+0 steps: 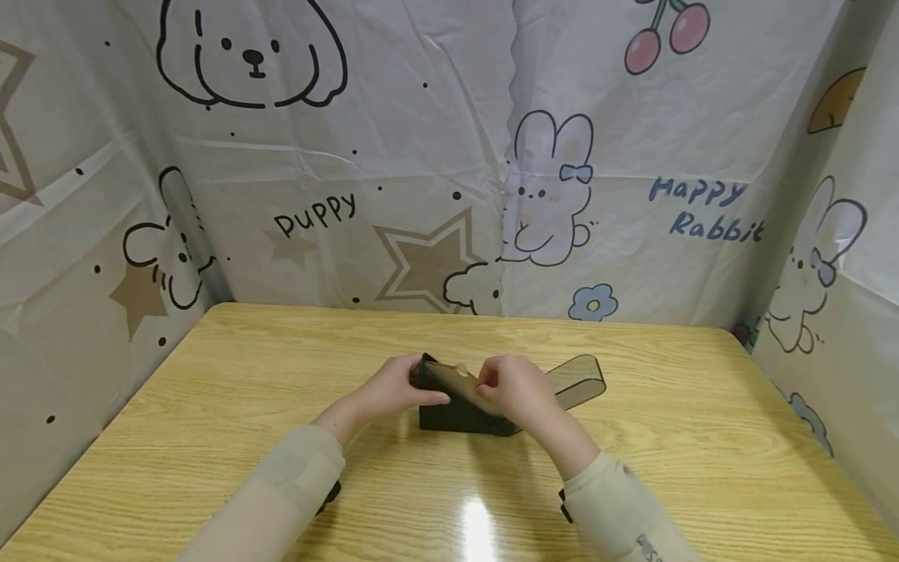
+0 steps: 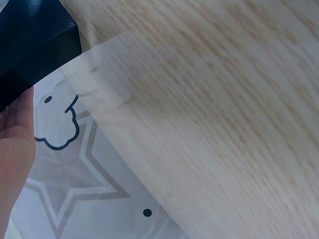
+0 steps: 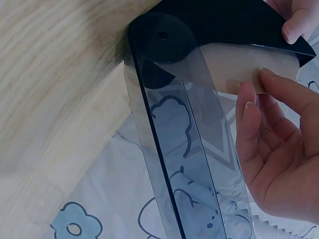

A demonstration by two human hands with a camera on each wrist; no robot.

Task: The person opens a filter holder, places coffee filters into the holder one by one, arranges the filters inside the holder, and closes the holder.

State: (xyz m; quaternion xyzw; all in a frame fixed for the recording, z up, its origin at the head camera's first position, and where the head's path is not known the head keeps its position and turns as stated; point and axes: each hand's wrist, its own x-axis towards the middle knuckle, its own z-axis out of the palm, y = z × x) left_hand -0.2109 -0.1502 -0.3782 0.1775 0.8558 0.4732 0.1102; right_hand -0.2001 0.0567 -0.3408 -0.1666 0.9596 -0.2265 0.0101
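A black box (image 1: 456, 414) with a clear hinged lid (image 1: 579, 378) stands tilted open on the table, the lid swung out to the right. My left hand (image 1: 393, 384) grips the box's left end, its thumb along the near side. Inside the box's mouth lies a smooth tan piece (image 3: 234, 64), its kind not clear. With thumb and forefinger, my right hand (image 1: 516, 386) pinches at the edge of that tan piece. The right wrist view shows the lid's round pivot (image 3: 163, 36). In the left wrist view only part of the left hand (image 2: 17, 129) shows, under the black box.
The wood-grain table (image 1: 281, 351) spreads around the box. A printed cloth (image 1: 393, 187) hangs behind the table and on both sides. Dark straps (image 1: 330, 496) show beneath the sleeves.
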